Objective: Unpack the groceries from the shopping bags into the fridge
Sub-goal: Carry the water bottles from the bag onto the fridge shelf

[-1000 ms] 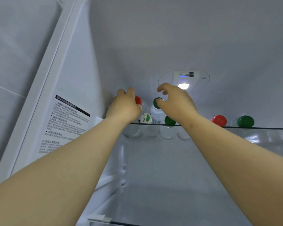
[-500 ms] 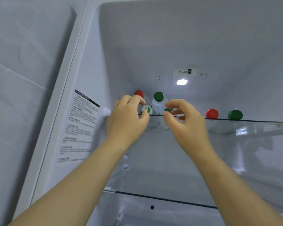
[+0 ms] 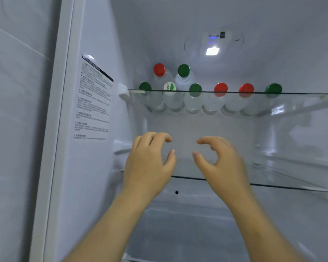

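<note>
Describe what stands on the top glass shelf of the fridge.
Eight clear water bottles on the glass shelf: six in front, two behind at the left, their lower halves covered by the front row.

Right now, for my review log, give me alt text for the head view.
An empty left hand and right hand hover, fingers loosely curled, inside an open fridge below its top glass shelf. Eight water bottles with red, green or white caps stand on that shelf; a printed label sits on the left wall.
</note>
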A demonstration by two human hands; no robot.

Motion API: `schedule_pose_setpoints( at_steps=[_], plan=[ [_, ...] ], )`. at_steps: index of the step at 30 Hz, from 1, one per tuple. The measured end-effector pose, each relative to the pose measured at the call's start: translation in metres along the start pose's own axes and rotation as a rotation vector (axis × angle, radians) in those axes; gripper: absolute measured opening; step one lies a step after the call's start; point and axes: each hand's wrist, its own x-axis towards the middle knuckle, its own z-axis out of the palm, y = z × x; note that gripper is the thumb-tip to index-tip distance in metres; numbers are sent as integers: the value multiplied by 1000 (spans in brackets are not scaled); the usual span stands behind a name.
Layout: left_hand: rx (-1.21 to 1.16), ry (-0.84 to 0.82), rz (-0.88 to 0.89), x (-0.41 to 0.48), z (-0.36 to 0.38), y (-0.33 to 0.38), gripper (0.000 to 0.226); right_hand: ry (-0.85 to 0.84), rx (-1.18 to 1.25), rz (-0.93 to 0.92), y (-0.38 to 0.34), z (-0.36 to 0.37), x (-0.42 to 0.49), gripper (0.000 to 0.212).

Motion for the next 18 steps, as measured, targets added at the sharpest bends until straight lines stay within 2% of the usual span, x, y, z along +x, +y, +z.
schedule_pose_setpoints(
  at_steps=[6,12,18],
  plan=[
    [-68,-24,-52,-42,4,2,35,32,20,11,8,2,-44,21],
    [-91,23,-89,-86,-3,0,29,60,-8,8,5,10,-93,30],
    [-134,-122,-139,-141,-19,-11,30,-39,-63,139,-6,28,-159,39]
  ],
)
